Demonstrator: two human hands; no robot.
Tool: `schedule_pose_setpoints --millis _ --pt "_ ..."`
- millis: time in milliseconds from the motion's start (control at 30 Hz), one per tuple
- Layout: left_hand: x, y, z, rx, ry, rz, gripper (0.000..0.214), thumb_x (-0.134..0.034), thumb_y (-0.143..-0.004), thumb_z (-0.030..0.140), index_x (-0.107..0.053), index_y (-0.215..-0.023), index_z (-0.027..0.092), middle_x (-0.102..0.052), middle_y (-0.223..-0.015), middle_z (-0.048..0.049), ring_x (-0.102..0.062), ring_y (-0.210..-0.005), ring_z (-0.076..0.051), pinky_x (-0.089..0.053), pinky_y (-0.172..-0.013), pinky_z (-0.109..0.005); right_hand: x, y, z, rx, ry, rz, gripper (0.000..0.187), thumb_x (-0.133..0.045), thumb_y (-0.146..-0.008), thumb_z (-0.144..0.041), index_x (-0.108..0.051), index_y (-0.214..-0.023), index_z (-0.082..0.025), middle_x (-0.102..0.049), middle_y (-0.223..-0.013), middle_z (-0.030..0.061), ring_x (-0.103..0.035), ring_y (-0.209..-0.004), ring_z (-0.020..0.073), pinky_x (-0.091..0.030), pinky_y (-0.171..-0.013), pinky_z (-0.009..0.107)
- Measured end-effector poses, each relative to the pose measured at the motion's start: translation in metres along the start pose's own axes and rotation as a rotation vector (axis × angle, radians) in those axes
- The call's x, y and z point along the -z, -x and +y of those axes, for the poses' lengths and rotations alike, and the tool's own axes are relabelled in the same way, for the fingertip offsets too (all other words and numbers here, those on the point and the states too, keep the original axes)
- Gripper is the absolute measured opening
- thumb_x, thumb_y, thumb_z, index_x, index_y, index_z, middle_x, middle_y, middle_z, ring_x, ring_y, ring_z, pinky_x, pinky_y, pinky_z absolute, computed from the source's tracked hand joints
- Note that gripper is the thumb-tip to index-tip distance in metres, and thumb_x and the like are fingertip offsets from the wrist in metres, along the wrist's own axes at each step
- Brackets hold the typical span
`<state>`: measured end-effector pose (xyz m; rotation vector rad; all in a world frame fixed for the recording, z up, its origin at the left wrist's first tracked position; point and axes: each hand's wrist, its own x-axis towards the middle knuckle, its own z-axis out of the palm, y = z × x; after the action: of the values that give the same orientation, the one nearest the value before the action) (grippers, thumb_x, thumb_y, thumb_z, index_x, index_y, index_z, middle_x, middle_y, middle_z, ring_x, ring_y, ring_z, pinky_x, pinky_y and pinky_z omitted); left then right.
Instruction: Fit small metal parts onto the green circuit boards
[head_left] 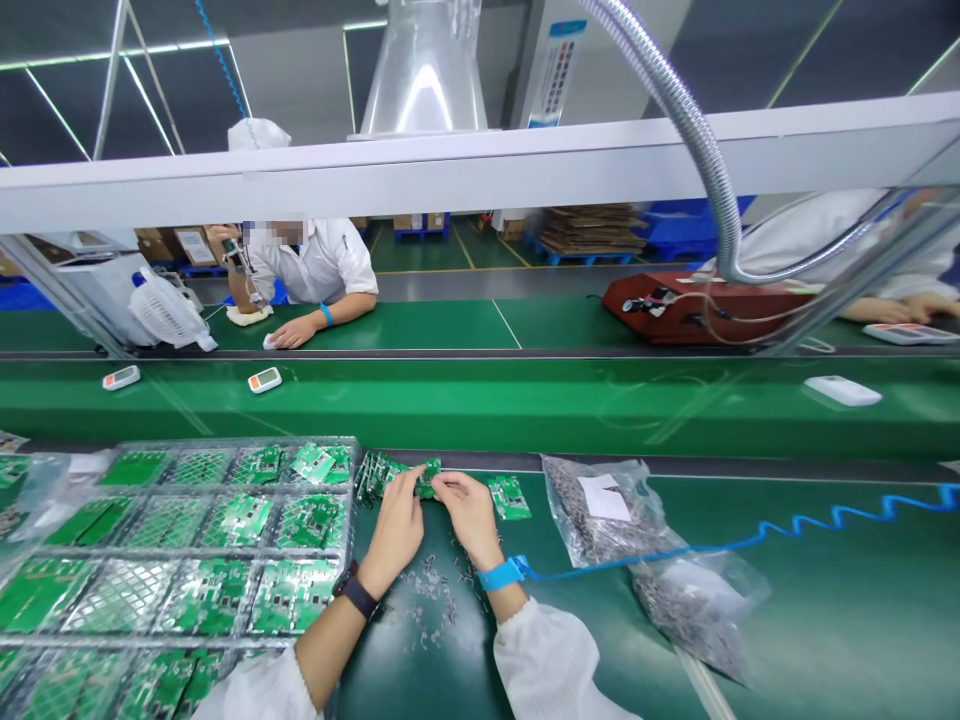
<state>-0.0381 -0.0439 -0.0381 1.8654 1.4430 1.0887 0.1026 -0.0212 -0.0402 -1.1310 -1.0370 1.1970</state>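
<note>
A green circuit board (433, 468) stands at the right end of a row of boards by the bench's back edge. My left hand (400, 515) has its fingers closed at that board's left side. My right hand (470, 510) is pinched at the right side of the same board; whatever lies between its fingertips is too small to make out. More upright circuit boards (373, 475) lean together left of my left hand. One loose circuit board (509, 497) lies flat to the right of my right hand. Small metal parts (431, 600) are scattered on the bench below my hands.
A clear compartment tray (251, 540) of green boards covers the left side. Bags of small metal parts (600, 510) lie at right, crossed by a blue coiled cord (705, 548) from my right wristband. Across the line sits a co-worker (315, 270).
</note>
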Motion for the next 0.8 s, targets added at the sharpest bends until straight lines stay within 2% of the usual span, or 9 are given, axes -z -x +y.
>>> schedule_pose_setpoints --millis 100,200,267,333,433,533,600,700,800 --pt "0.001 -0.005 0.004 0.216 0.307 0.082 0.054 -0.057 -0.097 0.026 -0.044 -0.149 0.021 -0.055 -0.147 -0.0160 -0.060 -0.129 -0.027 -0.048 -0.111 -0.047 0.000 0.007 -0.009 -0.005 -0.032 -0.013 0.041 -0.081 -0.075 -0.057 -0.074 -0.087 -0.018 -0.079 -0.092 0.0110 -0.076 -0.083 0.0270 -0.064 -0.078 0.040" --pt "0.009 -0.011 0.012 0.472 0.676 0.055 0.067 -0.074 -0.088 0.045 -0.049 -0.145 0.020 -0.069 -0.127 -0.0154 -0.069 -0.112 -0.028 -0.056 -0.097 -0.043 0.001 0.016 -0.017 -0.008 -0.031 -0.080 0.039 -0.083 -0.075 -0.054 -0.077 -0.089 -0.018 -0.080 -0.091 0.0108 -0.076 -0.081 0.0266 -0.063 -0.079 0.040" --pt "0.015 -0.014 0.019 0.541 0.873 0.044 0.065 -0.082 -0.079 0.050 -0.059 -0.132 0.019 -0.075 -0.111 -0.0114 -0.073 -0.099 -0.025 -0.058 -0.088 -0.037 0.003 0.021 -0.021 0.005 -0.012 -0.105 0.036 -0.083 -0.076 -0.052 -0.078 -0.087 -0.018 -0.080 -0.091 0.0102 -0.076 -0.084 0.0268 -0.062 -0.082 0.040" --pt "0.020 -0.015 0.026 0.554 0.974 0.053 0.057 -0.088 -0.073 0.048 -0.067 -0.117 0.018 -0.077 -0.102 -0.0087 -0.074 -0.092 -0.022 -0.057 -0.083 -0.032 0.007 0.024 -0.023 0.021 -0.001 -0.098 0.034 -0.083 -0.077 -0.052 -0.077 -0.086 -0.019 -0.080 -0.092 0.0095 -0.076 -0.089 0.0269 -0.061 -0.087 0.039" --pt "0.022 -0.014 0.036 0.565 0.972 -0.037 0.047 -0.092 -0.069 0.044 -0.073 -0.100 0.015 -0.079 -0.097 -0.0096 -0.074 -0.092 -0.022 -0.055 -0.085 -0.031 0.013 0.028 -0.024 0.007 -0.023 -0.112 0.035 -0.083 -0.077 -0.052 -0.077 -0.087 -0.019 -0.080 -0.092 0.0086 -0.076 -0.088 0.0261 -0.060 -0.086 0.039" --pt "0.019 -0.012 0.040 0.560 0.898 -0.107 0.042 -0.089 -0.071 0.046 -0.075 -0.093 0.012 -0.080 -0.099 -0.0128 -0.074 -0.097 -0.026 -0.054 -0.090 -0.033 0.015 0.032 -0.025 -0.015 -0.030 -0.173 0.035 -0.082 -0.079 -0.053 -0.076 -0.087 -0.019 -0.080 -0.091 0.0084 -0.075 -0.086 0.0256 -0.060 -0.085 0.039" --pt "0.018 -0.011 0.040 0.548 0.832 -0.054 0.038 -0.082 -0.076 0.046 -0.073 -0.094 0.014 -0.080 -0.101 -0.0118 -0.074 -0.097 -0.026 -0.054 -0.089 -0.034 0.016 0.035 -0.027 0.003 -0.031 -0.167 0.034 -0.081 -0.081 -0.053 -0.076 -0.087 -0.020 -0.080 -0.094 0.0089 -0.076 -0.089 0.0261 -0.060 -0.087 0.039" --pt "0.018 -0.010 0.038 0.481 0.656 0.039 0.025 -0.072 -0.083 0.039 -0.069 -0.095 0.017 -0.081 -0.098 -0.0082 -0.075 -0.092 -0.024 -0.055 -0.086 -0.033 0.016 0.036 -0.029 0.055 -0.049 -0.080 0.032 -0.078 -0.084 -0.053 -0.073 -0.089 -0.021 -0.080 -0.097 0.0087 -0.075 -0.093 0.0259 -0.060 -0.088 0.039" --pt "0.018 -0.008 0.039 0.367 0.483 0.011 0.019 -0.065 -0.087 0.034 -0.068 -0.097 0.018 -0.080 -0.094 -0.0068 -0.076 -0.087 -0.023 -0.057 -0.086 -0.034 0.018 0.034 -0.029 0.089 -0.040 -0.007 0.031 -0.078 -0.085 -0.052 -0.071 -0.089 -0.022 -0.078 -0.090 0.0073 -0.075 -0.089 0.0254 -0.060 -0.085 0.038"
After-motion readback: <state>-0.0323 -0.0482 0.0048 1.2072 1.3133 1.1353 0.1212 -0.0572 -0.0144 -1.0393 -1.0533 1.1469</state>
